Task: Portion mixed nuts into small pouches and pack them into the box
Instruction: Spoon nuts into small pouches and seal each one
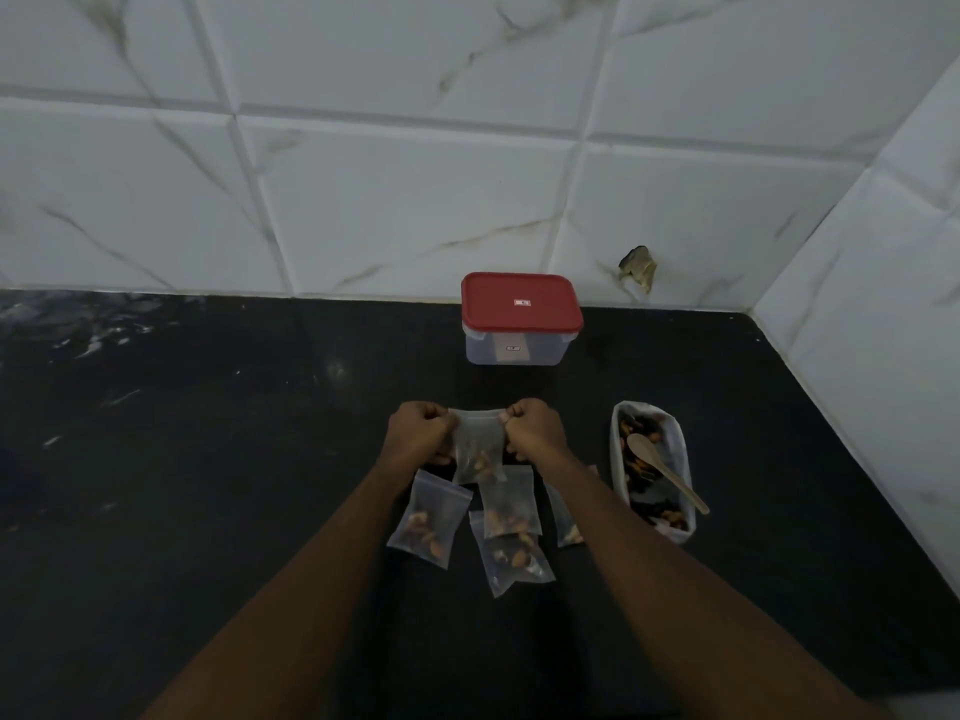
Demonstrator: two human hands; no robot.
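Note:
A small clear pouch (479,443) with a few nuts at its bottom hangs upright between my hands. My left hand (422,431) pinches its top left corner and my right hand (535,428) pinches its top right corner. Below it, several filled pouches lie flat on the black counter: one at the left (428,518), one in the middle (509,504) overlapping another (511,558), and one (567,522) partly hidden under my right forearm. The clear box (514,348) with a red lid (521,302) stands shut by the back wall.
A white tray of mixed nuts (675,444) with a wooden spoon (662,470) resting in it sits right of my hands. White marbled tile walls close the back and the right side. The black counter (208,459) stretches to the left.

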